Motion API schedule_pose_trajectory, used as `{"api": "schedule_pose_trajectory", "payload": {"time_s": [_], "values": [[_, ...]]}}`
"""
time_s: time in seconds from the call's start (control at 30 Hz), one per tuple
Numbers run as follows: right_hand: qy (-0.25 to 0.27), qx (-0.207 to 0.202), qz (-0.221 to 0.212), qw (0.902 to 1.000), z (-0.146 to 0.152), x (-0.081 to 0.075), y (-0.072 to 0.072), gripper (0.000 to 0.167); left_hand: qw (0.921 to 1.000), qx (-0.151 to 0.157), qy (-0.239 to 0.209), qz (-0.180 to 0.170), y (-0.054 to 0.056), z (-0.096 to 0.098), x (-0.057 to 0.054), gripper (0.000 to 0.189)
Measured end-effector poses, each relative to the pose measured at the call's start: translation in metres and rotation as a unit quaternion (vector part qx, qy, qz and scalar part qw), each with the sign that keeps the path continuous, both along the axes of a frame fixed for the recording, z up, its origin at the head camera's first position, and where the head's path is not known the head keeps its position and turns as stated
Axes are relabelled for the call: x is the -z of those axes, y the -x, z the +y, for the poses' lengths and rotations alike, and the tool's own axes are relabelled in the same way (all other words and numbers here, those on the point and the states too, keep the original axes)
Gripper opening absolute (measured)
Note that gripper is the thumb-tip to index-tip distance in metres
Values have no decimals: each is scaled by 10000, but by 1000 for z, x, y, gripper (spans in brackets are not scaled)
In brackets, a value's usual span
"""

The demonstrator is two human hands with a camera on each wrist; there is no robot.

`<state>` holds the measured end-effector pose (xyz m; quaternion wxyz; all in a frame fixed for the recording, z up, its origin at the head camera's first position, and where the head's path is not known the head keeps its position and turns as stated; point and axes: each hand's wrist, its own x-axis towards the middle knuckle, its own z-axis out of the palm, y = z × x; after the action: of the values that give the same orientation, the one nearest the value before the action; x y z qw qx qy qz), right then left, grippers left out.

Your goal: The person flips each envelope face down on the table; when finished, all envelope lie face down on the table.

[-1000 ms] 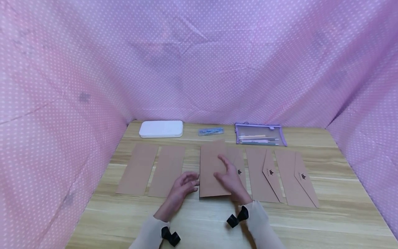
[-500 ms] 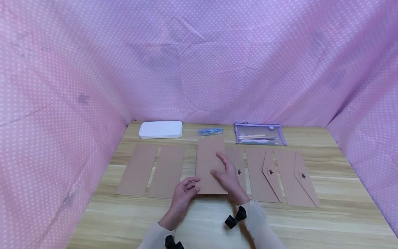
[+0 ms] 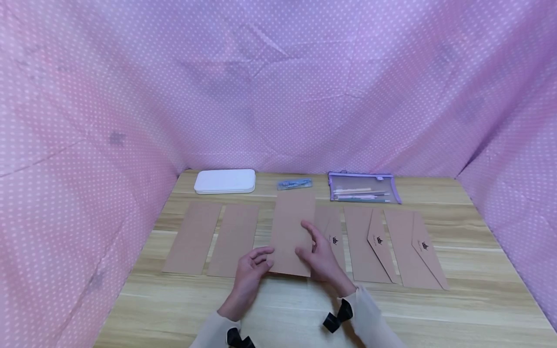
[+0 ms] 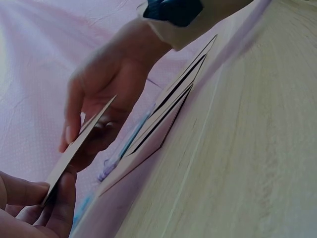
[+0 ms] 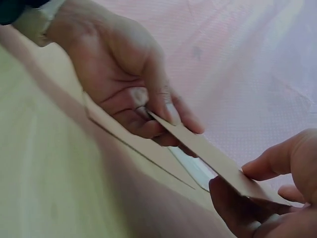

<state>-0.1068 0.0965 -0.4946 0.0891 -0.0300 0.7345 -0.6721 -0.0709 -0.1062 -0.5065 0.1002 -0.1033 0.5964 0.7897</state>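
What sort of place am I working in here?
Probably a curtained-off desk space: a wood-grain table with pink dotted cloth hung behind and at both sides, brown envelopes laid across it, and a purple-edged pouch near the back.

Envelope (image 3: pixel 289 237), one: brown paper, tall narrow rectangle, plain face up, flat. Centre of the head view, below middle, long sides running up the frame. Raised off the table, gripped at its lower left edge by the left hand (image 3: pixel 250 271), at right by the right hand (image 3: pixel 324 260). Near edge-on in both wrist views.
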Motion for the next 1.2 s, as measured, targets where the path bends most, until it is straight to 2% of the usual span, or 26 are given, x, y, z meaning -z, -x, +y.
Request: {"api": "schedule_pose_trajectory", "payload": {"time_s": [0.13,0.37,0.53,0.67,0.83,0.97,1.2], "values": [[-358,-89,267,9990,4,1,-10,69,9999,-111,94,-5,0,-2,1,37],[-249,-139,-4,9996,4,4,-22,58,9992,-168,337,92,-1,-11,5,33],[-461,-71,206,9987,-1,10,-26,48,9988,-178,466,27,-2,-18,7,35],[-614,-44,385,9974,-7,15,-28,47,9985,-195,513,-70,-4,-22,8,37],[-880,22,409,9953,-13,21,-26,45,9976,-218,627,-186,-6,-26,8,38],[-1204,30,345,9921,-16,24,-24,43,9957,-238,829,-339,-7,-28,6,41],[-1513,-238,231,9879,-16,24,-22,44,9947,-105,989,-270,-14,-31,-7,46]]}}
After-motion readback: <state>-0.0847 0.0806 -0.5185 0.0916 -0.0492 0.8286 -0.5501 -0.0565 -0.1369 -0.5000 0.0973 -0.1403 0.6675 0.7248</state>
